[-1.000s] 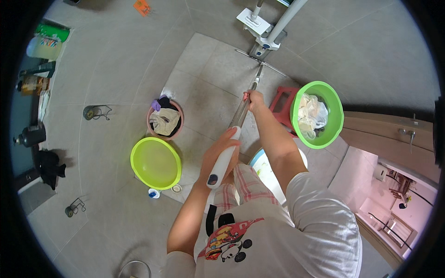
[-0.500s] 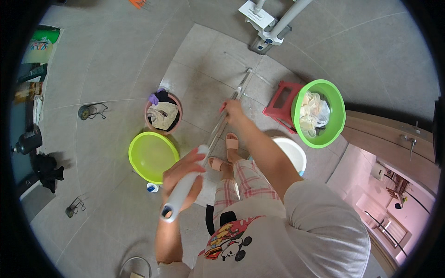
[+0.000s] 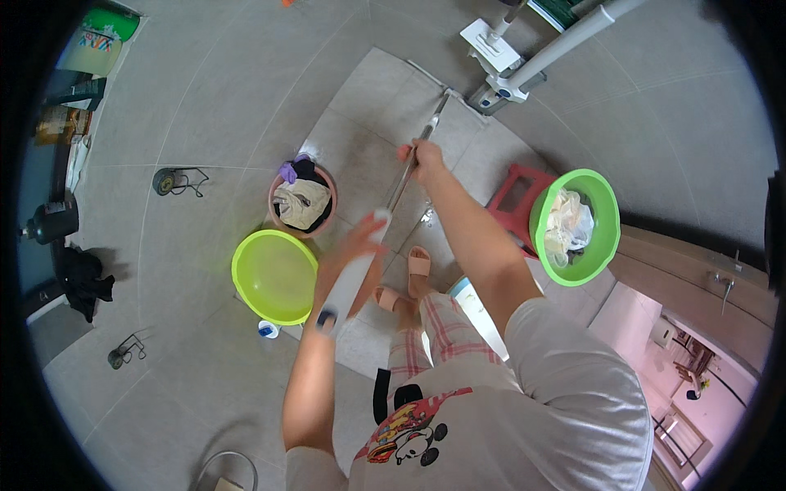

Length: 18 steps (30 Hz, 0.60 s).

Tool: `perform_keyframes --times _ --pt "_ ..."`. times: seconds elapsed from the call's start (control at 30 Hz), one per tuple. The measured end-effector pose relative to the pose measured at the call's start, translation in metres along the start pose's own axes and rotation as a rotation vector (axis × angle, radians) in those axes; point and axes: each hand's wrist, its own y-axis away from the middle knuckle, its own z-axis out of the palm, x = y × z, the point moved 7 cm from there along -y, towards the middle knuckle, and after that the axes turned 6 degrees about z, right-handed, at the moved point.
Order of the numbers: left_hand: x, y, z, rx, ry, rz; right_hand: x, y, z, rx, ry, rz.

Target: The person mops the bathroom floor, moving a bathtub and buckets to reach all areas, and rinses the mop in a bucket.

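A floor squeegee with a long metal pole point(image 3: 401, 182) slants away from me across the tiles. Its thin wide blade point(image 3: 471, 105) lies on the floor by the far wall. At the near end, my left hand point(image 3: 348, 266) is closed round the white handle grip point(image 3: 350, 286); its fingers are smeared by motion. Farther down the pole, my right hand point(image 3: 424, 159) is wrapped round the metal, its arm stretched forward.
At left stand a yellow-green basin point(image 3: 274, 278) and a pink bucket point(image 3: 329, 219) of clothes. A green basin point(image 3: 604, 245) of pale laundry rests at a red stool point(image 3: 516, 200) on the right. White cleaning tools point(image 3: 495, 51) lean at the far wall. Wet spots mark the floor.
The squeegee blade has slid farther away, toward the far wall. My right hand has moved forward with the pole, and my left hand has shifted right and forward. The view has turned slightly.
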Motion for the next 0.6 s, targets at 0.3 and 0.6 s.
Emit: perform_keyframes --times 0.3,0.6 --pt "-0.013 0.025 -0.024 0.139 -0.096 -0.099 0.039 -0.016 0.008 -0.008 0.548 -0.015" --pt "0.069 0.100 -0.061 0.225 -0.077 -0.213 0.127 0.111 0.016 0.047 0.430 0.167"
